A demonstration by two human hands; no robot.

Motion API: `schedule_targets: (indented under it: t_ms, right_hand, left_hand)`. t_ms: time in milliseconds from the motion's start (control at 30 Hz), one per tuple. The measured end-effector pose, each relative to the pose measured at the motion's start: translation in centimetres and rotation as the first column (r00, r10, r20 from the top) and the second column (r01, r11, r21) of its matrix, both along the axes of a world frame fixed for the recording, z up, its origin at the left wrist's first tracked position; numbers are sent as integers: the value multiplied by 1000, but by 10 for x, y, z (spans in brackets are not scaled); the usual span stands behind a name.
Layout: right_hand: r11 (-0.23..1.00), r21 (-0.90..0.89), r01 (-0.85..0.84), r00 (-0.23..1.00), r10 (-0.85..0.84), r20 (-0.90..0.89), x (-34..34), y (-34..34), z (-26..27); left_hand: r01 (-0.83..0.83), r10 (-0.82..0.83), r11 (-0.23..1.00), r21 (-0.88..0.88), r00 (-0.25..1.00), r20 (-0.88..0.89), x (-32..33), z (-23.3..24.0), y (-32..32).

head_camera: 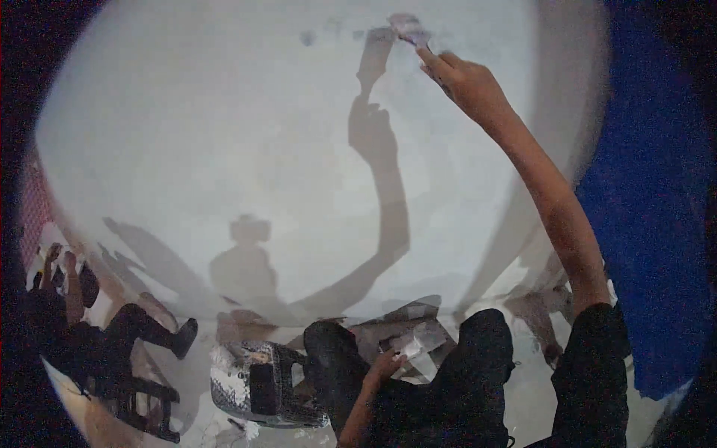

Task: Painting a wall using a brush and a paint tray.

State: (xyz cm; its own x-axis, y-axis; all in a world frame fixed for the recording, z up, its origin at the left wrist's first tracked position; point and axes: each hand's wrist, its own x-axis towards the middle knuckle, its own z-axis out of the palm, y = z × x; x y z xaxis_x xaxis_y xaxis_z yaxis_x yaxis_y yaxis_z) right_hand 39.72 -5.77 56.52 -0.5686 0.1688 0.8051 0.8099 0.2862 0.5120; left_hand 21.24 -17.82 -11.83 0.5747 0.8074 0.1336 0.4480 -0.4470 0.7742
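My right hand (pixel 470 87) is raised high with the arm stretched out. It grips a putty knife (pixel 408 27), whose blurred blade is at the white wall (pixel 280 140). Faint grey smudges show on the wall around the blade, and the knife and arm cast a clear shadow there. Low down, between my knees, my left hand (pixel 387 364) holds a pale flat tool (pixel 413 346). White material seems to lie on it, but its exact shape is hard to tell.
A black bucket (pixel 263 381) smeared with white compound stands beside my left knee. Cardboard (pixel 431 311) lies at the wall's foot. Another person (pixel 73 313) sits at the left near a dark stool (pixel 151 403). A blue surface (pixel 650 224) borders the right side.
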Motion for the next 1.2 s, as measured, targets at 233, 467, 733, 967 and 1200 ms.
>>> schedule_targets:
  t_ms: [233, 467, 733, 967, 1200]
  right_hand:
    - [999, 21, -27, 999, 28, -39, -29, 52, -4]
    - [961, -191, -200, 920, 117, -374, -68, -28, -100]
    - [725, 36, -687, 327, 353, -876, -54, -74, -205]
    - [683, -116, -721, 501, 398, -768, -33, -87, -238]
    - [638, -214, -740, 498, 306, -811, -20, -94, -262]
  left_hand:
    - [-267, 207, 925, -269, 950, -233, -5, 113, -40]
    - [-292, 301, 934, 206, 954, -11, -44, 113, -33]
    - [-73, 221, 974, -216, 534, 816, 26, 446, 53]
    - [393, -183, 918, -53, 538, 823, 16, 478, 34]
    - [-193, 165, 981, -13, 798, 580, 33, 495, 32]
